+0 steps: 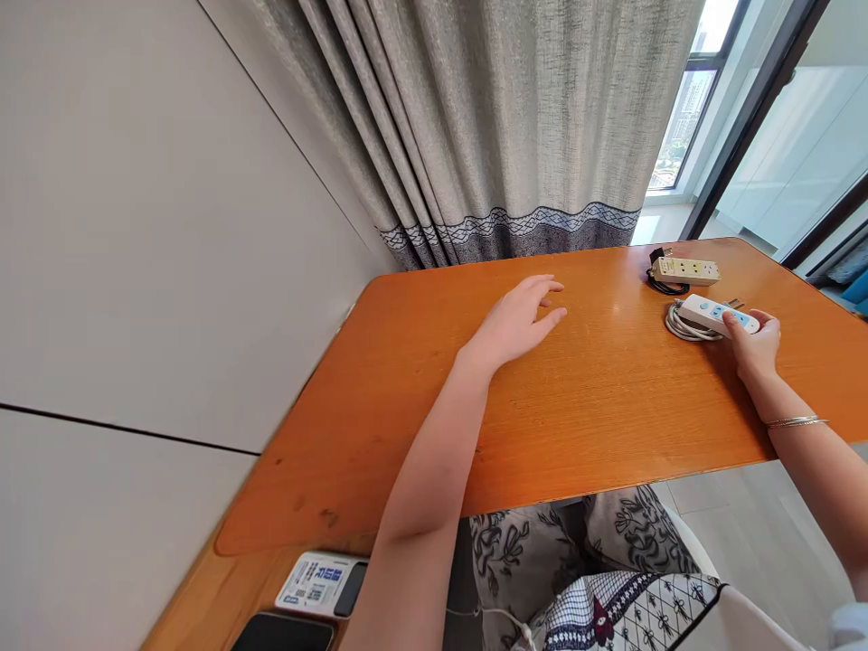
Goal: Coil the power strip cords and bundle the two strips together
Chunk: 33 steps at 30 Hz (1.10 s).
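A white power strip (712, 313) with blue socket areas is gripped at its right end by my right hand (758, 342), thumb on top. Its grey-white cord (686, 325) lies coiled at the left end, and plug prongs show behind the strip. Just beyond sits a cream power strip (686, 269) with a black cord (668, 286) bundled beside it. My left hand (522, 316) reaches over the middle of the orange-brown table (576, 407), fingers apart and holding nothing. Whether it touches the surface I cannot tell.
Grey curtains (529, 127) hang behind the table, with a window (684, 117) at the right. A pale wall panel (136, 226) borders the left side. A phone (283, 633) and a white labelled packet (317, 583) lie at the near left edge.
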Available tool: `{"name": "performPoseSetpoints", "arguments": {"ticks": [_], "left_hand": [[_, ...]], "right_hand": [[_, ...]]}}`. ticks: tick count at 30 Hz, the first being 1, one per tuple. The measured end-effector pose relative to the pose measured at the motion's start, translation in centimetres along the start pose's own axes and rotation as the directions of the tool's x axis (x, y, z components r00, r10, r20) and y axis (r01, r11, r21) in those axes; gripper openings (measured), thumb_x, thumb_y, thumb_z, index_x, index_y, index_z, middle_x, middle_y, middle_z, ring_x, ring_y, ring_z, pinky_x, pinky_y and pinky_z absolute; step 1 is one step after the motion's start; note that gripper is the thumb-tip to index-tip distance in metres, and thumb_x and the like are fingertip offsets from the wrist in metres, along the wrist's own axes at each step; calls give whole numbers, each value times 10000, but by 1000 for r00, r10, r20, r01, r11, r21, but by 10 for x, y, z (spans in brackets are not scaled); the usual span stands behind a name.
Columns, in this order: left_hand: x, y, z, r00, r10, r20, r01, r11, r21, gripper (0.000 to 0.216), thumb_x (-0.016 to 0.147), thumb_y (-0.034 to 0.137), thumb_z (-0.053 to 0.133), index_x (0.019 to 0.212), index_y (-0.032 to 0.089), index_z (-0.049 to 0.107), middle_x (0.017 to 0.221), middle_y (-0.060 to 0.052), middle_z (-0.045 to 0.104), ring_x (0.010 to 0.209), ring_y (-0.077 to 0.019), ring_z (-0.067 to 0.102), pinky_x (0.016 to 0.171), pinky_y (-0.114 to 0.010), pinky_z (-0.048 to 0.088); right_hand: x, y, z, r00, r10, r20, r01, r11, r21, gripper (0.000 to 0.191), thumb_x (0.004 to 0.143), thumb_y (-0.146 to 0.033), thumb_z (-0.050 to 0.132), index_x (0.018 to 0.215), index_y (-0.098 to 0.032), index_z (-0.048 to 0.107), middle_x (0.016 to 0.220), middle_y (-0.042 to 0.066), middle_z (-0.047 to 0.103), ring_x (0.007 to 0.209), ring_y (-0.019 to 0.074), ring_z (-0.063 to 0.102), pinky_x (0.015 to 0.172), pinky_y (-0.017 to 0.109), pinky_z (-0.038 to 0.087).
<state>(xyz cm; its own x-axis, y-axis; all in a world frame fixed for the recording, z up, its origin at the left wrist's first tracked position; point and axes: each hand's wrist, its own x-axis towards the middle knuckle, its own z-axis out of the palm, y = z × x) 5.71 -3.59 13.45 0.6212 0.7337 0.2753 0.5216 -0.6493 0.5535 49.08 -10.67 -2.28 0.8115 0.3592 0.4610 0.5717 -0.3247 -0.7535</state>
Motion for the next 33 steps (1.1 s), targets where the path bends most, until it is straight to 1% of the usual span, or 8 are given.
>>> {"name": "performPoseSetpoints", "arguments": {"ticks": [4, 8, 11, 14, 17, 19, 25, 33], "left_hand": [[1, -2, 2, 999, 27, 32, -28, 999, 34, 344, 964, 300, 533, 1278, 171, 586, 1476, -123, 544, 1118, -208, 676, 1056, -411, 493], [4, -6, 7, 998, 15, 59, -18, 999, 50, 334, 961, 299, 540, 1263, 167, 597, 1429, -116, 589, 1104, -211, 682, 1046, -415, 495], [5, -6, 10, 997, 22, 69, -27, 998, 61, 316, 961, 290, 536, 1247, 178, 608, 1411, -109, 611, 1094, -210, 685, 1036, -412, 496], [5, -4, 13, 997, 27, 72, -33, 996, 88, 306, 964, 286, 530, 1235, 175, 619, 1349, -102, 655, 1038, -204, 700, 1007, -407, 507], [6, 0, 14, 997, -7, 75, -4, 989, 148, 306, 968, 284, 522, 1230, 167, 629, 1278, -100, 696, 975, -211, 711, 959, -407, 525], [8, 2, 15, 997, -30, 76, 13, 978, 207, 309, 973, 281, 512, 1233, 166, 633, 1261, -102, 709, 1030, -240, 701, 952, -414, 526], [12, -3, 31, 985, -85, 151, 31, 943, 331, 340, 986, 292, 491, 1266, 155, 626, 1303, -117, 692, 1164, -290, 662, 968, -434, 518], [20, -20, 75, 938, -169, 302, 37, 916, 398, 389, 1028, 275, 331, 1069, 150, 697, 1128, -129, 728, 1030, -264, 691, 865, -388, 523]], "right_hand": [[-10, -22, -17, 1000, 5, -22, -4, 999, 52, 458, 699, -318, 690, 1099, -196, 503, 1315, 168, 530, 1272, 282, 475, 1114, 456, 337], [-42, -69, -29, 972, -235, 14, 224, 941, 254, 475, 750, -331, 620, 1187, -184, 504, 1393, 192, 513, 1349, 286, 461, 1075, 456, 364], [-82, -114, -29, 904, -409, 124, 331, 854, 402, 407, 800, -363, 607, 1167, -216, 511, 1355, 148, 549, 1301, 278, 517, 1043, 473, 397], [-125, -156, -22, 685, -626, 373, 386, 746, 542, 299, 848, -361, 624, 1116, -246, 556, 1313, 118, 584, 1290, 276, 530, 1067, 490, 401], [-163, -185, -7, 406, -685, 605, 221, 716, 662, 346, 873, -344, 617, 1199, -259, 540, 1302, 105, 598, 1255, 260, 559, 1046, 474, 444], [-183, -194, 6, 314, -689, 653, 160, 716, 679, 392, 863, -310, 619, 1235, -240, 515, 1304, 118, 595, 1256, 261, 551, 1066, 484, 439], [-211, -180, 35, 296, -634, 714, 85, 762, 642, 405, 822, -289, 673, 1193, -206, 534, 1233, 125, 617, 1171, 261, 577, 1065, 491, 454], [-205, -164, 47, 253, -517, 818, -19, 843, 538, 245, 865, -312, 635, 1067, -173, 638, 954, 64, 711, 871, 211, 652, 824, 397, 559]]}}
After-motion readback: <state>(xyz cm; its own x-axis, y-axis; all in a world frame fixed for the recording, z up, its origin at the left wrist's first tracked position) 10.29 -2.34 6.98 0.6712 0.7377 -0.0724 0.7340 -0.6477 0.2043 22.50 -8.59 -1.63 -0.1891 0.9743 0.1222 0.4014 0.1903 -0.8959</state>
